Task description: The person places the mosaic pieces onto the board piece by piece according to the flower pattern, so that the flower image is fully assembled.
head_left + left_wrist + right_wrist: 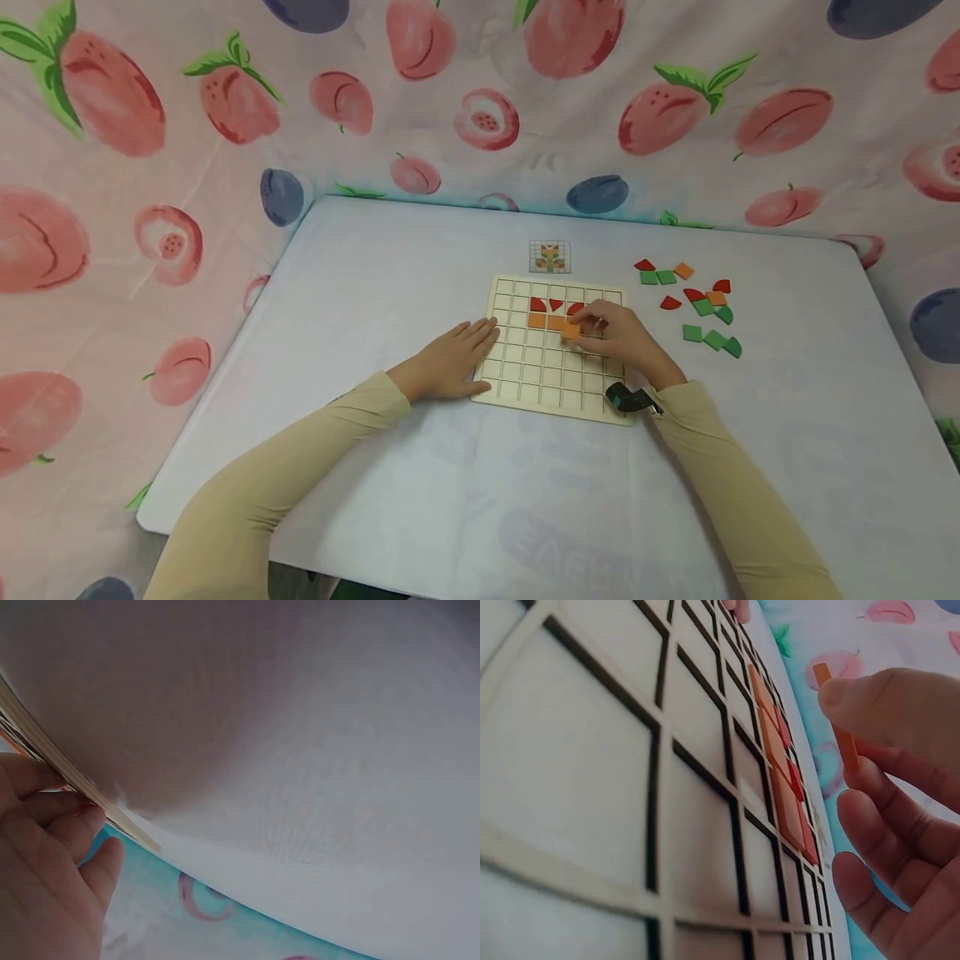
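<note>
Only a small part looks done. On the board [540,379], a row of three red pieces [537,305] is set, and right below it three orange squares [537,320] are laid. One more orange tile [571,331] is pinched between the thumb and finger of the right hand [618,337]; it is held up off the board, not yet put down. The left hand [455,360] is laid with straight fingers on the board's left edge, and nothing is gripped by it. Much seems left: loose pieces [692,333] are spread to the right. Green is shown on the little card [550,257], but none is seen on the board.
</note>
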{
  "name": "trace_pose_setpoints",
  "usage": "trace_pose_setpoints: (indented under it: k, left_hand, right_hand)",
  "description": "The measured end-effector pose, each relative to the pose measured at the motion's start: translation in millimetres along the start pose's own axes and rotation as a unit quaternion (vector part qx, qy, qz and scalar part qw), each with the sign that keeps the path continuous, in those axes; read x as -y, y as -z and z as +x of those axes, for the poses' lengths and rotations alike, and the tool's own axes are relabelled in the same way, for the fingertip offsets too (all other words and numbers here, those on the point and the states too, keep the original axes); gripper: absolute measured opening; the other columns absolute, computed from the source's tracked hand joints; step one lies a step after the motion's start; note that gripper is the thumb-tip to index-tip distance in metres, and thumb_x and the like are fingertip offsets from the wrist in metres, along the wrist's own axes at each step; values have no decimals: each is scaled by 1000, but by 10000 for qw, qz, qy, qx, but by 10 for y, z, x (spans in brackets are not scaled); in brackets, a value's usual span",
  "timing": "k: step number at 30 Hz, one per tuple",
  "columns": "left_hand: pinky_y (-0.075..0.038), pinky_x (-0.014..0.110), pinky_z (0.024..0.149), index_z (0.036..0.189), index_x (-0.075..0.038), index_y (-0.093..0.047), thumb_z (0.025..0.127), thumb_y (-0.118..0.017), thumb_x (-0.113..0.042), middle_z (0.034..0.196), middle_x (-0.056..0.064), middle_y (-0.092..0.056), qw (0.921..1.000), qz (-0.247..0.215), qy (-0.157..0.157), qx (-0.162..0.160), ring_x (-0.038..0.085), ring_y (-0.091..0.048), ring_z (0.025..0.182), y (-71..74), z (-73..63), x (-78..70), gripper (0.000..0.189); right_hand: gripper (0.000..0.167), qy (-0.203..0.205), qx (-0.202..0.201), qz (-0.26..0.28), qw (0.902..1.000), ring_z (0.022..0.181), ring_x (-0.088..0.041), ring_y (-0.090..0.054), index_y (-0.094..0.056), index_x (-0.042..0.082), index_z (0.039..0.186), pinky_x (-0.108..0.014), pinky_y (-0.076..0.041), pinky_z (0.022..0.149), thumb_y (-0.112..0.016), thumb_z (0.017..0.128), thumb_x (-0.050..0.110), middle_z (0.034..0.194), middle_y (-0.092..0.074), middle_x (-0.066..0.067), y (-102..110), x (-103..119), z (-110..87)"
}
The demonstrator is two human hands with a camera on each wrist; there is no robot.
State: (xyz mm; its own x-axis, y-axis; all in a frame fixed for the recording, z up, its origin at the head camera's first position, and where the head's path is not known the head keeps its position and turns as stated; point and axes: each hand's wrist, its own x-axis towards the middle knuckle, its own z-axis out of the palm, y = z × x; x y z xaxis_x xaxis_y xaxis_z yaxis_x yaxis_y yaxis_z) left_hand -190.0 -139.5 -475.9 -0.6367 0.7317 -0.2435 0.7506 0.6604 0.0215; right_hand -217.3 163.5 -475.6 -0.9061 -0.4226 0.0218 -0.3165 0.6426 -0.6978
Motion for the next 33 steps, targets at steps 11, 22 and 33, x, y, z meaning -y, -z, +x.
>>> trace_pose_setpoints:
  k: [11,22,33]
  left_hand:
    - [-13,38,120,150,0,-11,94,-40,-55,159,16,-8,10000,57,39,57,26,-9,148,-10,5,5,84]
    - [-13,38,120,150,0,-11,94,-40,-55,159,16,-7,10000,5,45,65,26,-9,148,-29,13,10,84]
    - [-13,39,120,150,0,-10,94,-39,-56,159,16,-7,9999,39,44,109,26,-8,148,-31,22,12,84]
  right_hand:
    - [30,-52,349,-10,9994,87,-22,-56,-67,2,106,-34,-47,78,-75,79,13,97,-64,-11,-135,68,97]
    - [26,-234,225,-117,9994,87,-21,-58,-69,6,100,-34,-49,79,-77,77,14,95,-66,-8,-205,49,126]
    - [16,-199,178,-115,9996,85,-19,-58,-72,10,91,-33,-48,77,-77,77,16,93,-68,-6,-214,46,111]
